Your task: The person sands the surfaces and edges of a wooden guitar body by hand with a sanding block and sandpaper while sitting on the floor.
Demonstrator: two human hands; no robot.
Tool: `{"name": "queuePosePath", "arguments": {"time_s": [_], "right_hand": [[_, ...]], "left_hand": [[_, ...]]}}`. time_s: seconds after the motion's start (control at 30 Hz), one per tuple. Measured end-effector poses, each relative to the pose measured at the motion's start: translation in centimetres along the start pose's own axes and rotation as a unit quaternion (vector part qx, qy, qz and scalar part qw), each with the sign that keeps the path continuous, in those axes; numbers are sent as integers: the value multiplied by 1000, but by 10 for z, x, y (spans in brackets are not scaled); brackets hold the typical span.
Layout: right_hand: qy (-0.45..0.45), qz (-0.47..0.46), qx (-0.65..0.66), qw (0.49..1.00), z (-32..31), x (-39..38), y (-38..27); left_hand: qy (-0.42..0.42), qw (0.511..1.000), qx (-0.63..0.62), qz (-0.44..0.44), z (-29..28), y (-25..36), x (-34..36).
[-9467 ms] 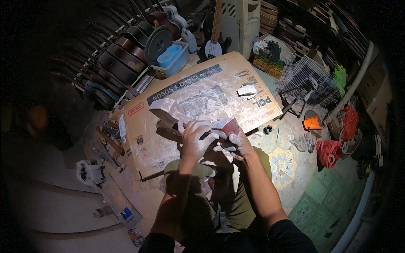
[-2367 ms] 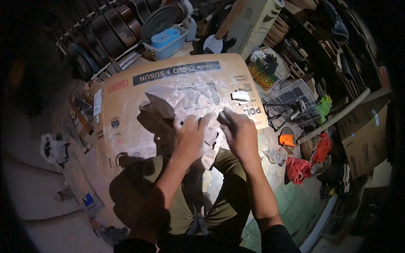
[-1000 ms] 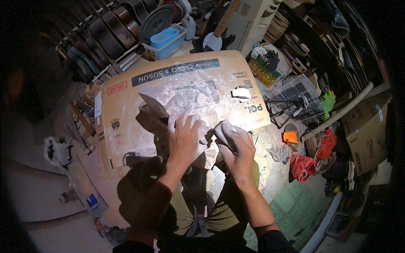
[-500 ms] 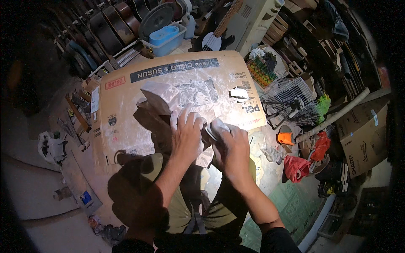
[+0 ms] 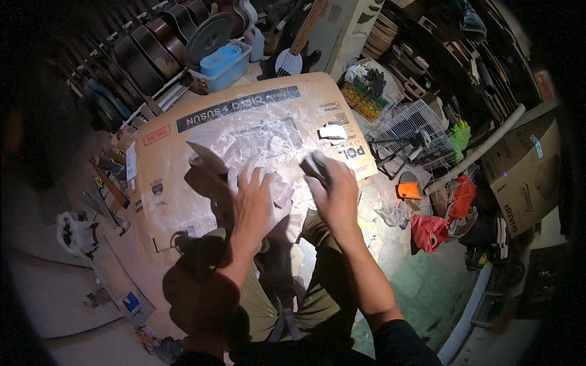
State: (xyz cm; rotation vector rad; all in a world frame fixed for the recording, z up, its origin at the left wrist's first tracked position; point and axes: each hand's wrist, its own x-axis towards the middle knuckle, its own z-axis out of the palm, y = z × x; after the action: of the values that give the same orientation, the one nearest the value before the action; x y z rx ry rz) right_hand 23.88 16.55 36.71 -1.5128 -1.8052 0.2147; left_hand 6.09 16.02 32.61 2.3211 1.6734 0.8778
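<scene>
Powdery matt block [image 5: 210, 148], dusty cardboard sheet [image 5: 166, 163], smooth plastic tub [image 5: 231, 77]

Over the left part of the cardboard [image 5: 168, 168], a hand could pass freely. The dusty block [image 5: 213, 146] and the left hand [image 5: 251, 192] obstruct its middle; the white scrap [image 5: 332, 132] sits near its right edge. Past that edge the wire cage [image 5: 406, 129] blocks; beyond its far edge, the blue tub [image 5: 235, 72].

Cardboard [image 5: 162, 165] beneath block [image 5: 221, 152]; tub [image 5: 229, 78] behind cardboard; wire cage [image 5: 421, 125] right.
</scene>
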Motion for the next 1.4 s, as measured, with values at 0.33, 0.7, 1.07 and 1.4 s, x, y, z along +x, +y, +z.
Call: {"name": "queuePosePath", "arguments": {"time_s": [0.33, 0.7, 1.07, 1.4], "right_hand": [[57, 200, 174, 963, 0, -68, 22], [19, 8, 150, 988, 16, -63, 8], [22, -76, 117, 990, 30, -81, 1], [61, 34, 176, 982, 38, -65, 6]], "left_hand": [[54, 991, -94, 81, 13, -20, -2], [-10, 1000, 18, 16, 8, -10, -1], [-11, 1000, 9, 22, 6, -4, 8], [2, 1000, 24, 17, 13, -9, 3]]}}
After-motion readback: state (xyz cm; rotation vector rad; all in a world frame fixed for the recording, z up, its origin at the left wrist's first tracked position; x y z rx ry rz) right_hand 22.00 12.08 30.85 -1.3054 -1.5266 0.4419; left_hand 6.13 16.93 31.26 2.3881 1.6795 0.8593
